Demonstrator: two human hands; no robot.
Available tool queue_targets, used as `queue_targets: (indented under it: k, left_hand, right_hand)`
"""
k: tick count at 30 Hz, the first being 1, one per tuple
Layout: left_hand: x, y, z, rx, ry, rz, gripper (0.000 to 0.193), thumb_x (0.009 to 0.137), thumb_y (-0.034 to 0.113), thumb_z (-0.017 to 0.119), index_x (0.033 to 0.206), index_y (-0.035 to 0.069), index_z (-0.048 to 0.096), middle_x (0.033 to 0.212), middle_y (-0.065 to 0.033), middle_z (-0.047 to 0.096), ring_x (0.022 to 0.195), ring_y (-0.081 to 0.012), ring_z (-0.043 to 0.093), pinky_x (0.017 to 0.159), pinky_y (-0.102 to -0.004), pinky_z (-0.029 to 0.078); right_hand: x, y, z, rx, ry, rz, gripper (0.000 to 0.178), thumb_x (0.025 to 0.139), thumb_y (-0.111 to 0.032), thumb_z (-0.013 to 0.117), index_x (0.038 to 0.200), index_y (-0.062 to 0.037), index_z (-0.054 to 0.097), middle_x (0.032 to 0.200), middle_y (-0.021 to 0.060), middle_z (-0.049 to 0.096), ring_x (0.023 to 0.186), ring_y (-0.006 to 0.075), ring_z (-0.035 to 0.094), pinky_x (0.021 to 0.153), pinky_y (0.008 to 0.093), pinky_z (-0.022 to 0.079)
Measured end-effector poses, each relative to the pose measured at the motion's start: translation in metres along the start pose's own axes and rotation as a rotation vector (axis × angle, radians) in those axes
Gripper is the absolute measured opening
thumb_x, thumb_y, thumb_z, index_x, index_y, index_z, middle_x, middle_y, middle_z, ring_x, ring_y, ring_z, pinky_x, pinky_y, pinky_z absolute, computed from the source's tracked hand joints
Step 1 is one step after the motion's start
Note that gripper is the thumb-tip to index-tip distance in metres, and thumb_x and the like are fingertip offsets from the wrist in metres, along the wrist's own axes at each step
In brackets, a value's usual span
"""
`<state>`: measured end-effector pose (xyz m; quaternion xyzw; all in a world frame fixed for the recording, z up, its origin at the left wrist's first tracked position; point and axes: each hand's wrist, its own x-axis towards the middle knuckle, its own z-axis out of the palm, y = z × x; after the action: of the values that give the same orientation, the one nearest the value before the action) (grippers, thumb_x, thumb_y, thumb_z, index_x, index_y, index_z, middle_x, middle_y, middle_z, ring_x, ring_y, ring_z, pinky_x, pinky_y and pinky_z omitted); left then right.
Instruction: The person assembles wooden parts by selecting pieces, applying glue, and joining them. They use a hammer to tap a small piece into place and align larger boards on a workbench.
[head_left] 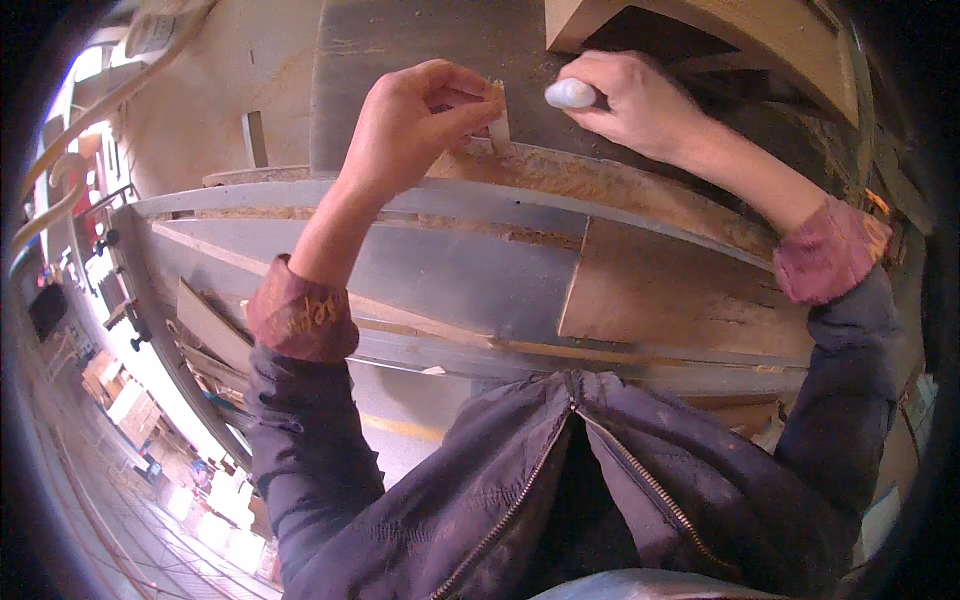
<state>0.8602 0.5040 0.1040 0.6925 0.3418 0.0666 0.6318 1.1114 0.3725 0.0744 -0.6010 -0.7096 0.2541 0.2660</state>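
Between the thumb and fingers of my left hand (pixel 415 120) is a small, thin, pale strip of wood (pixel 499 128), standing near the dusty edge of the dark machine table (pixel 350 110). To its right, my right hand (pixel 632 100) is closed around a white, round-ended object (pixel 571 94) that looks like a small bottle. Its rounded end points toward my left hand, while the rest is hidden in my grip. The two hands are apart, both over the dark surface.
A sawdust-covered ledge (pixel 600 180) and a grey metal rail (pixel 460 200) run across in front of me. Nearer lies a brown board (pixel 680 285) on the grey surface. A wooden frame (pixel 780 45) stands at the far right. A pale hose (pixel 120 90) curves along the left.
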Motion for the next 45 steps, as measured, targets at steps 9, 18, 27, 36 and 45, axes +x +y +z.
queue_targets:
  k: [9, 18, 27, 36, 45]
  left_hand:
    - [0.070, -0.026, 0.015, 0.093, -0.288, -0.098, 0.024, 0.096, 0.013, 0.079, 0.114, -0.002, 0.073, 0.099, -0.0053, 0.075, 0.087, -0.0105, 0.070, 0.080, -0.0292, 0.060]
    - [0.073, -0.021, 0.031, 0.238, -0.362, -0.117, 0.020, 0.094, 0.009, 0.080, 0.109, -0.001, 0.071, 0.093, -0.0018, 0.073, 0.083, -0.0081, 0.067, 0.076, -0.0276, 0.060]
    - [0.069, -0.021, 0.033, 0.359, -0.366, 0.073, 0.016, 0.092, 0.010, 0.082, 0.095, 0.003, 0.068, 0.079, 0.0024, 0.066, 0.076, -0.0042, 0.056, 0.070, -0.0261, 0.054]
    - [0.069, -0.016, 0.032, 0.385, -0.397, 0.065, 0.017, 0.093, 0.012, 0.081, 0.094, 0.004, 0.067, 0.076, 0.0007, 0.064, 0.073, -0.0049, 0.054, 0.068, -0.0266, 0.052]
    - [0.068, -0.016, 0.036, 0.436, -0.368, 0.171, 0.018, 0.092, 0.010, 0.079, 0.104, 0.005, 0.066, 0.077, -0.0070, 0.069, 0.069, -0.0135, 0.062, 0.067, -0.0324, 0.055]
  right_hand:
    - [-0.037, 0.007, -0.030, 0.063, -0.141, 0.179, 0.018, 0.088, -0.009, 0.078, 0.102, -0.0016, 0.070, 0.092, 0.0167, 0.071, 0.084, 0.0334, 0.070, 0.074, 0.0403, 0.054]
    - [-0.049, 0.023, -0.029, 0.109, -0.180, 0.185, 0.022, 0.087, -0.005, 0.080, 0.106, -0.0023, 0.069, 0.096, 0.0133, 0.072, 0.086, 0.0299, 0.071, 0.076, 0.0375, 0.054]
    - [-0.050, 0.027, -0.026, 0.141, -0.168, 0.191, 0.023, 0.087, -0.007, 0.080, 0.107, -0.0028, 0.069, 0.096, 0.0135, 0.072, 0.087, 0.0319, 0.072, 0.077, 0.0380, 0.055]
    - [-0.042, 0.024, -0.025, 0.153, -0.179, 0.204, 0.023, 0.088, -0.008, 0.079, 0.108, -0.0027, 0.069, 0.097, 0.0121, 0.073, 0.089, 0.0285, 0.073, 0.079, 0.0377, 0.055]
    - [-0.038, 0.020, -0.020, 0.217, -0.137, 0.169, 0.024, 0.082, -0.010, 0.076, 0.102, 0.0002, 0.068, 0.091, 0.0174, 0.070, 0.082, 0.0343, 0.070, 0.074, 0.0424, 0.055]
